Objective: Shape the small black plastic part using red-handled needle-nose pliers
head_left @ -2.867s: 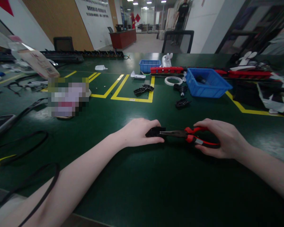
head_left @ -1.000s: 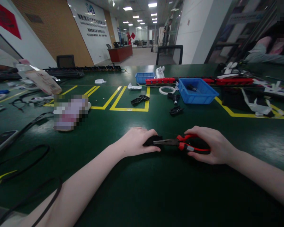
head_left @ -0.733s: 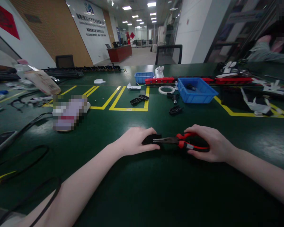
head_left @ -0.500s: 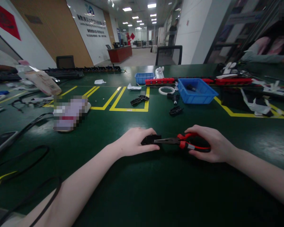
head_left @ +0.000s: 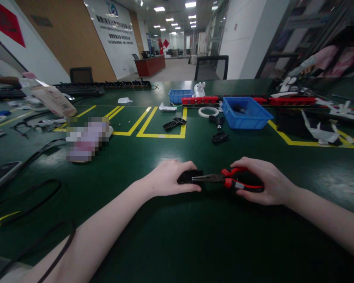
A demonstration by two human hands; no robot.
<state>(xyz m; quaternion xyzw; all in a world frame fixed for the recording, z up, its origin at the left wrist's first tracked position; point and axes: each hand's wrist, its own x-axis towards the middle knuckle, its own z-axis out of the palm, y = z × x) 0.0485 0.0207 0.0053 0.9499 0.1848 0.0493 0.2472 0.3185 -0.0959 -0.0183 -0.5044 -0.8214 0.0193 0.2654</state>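
Observation:
Between the thumb and fingers of my left hand (head_left: 168, 179) is a small black plastic part (head_left: 188, 177), partly covered by the fingers. My right hand (head_left: 264, 181) grips the red-and-black handles of needle-nose pliers (head_left: 228, 180). The pliers point left, and their grey tips lie against the black part; whether the jaws pinch it I cannot make out. Farther back on the green table (head_left: 177, 243) lie more black plastic parts, one pair joined at an angle (head_left: 174, 124) and one single piece (head_left: 220, 137).
A blue bin (head_left: 246, 114) with dark pieces stands behind my right hand, near a white tape ring (head_left: 208, 112) and a black fitting (head_left: 217, 122). Red strips (head_left: 200, 100) lie farther back. To the left are a blurred phone-like object (head_left: 88, 139), a bottle (head_left: 48, 94) and black cables (head_left: 54, 192).
Both hands, the black part and the pliers have shifted very slightly right and down in view. The grips look the same. At the far right, a person's hand has moved.

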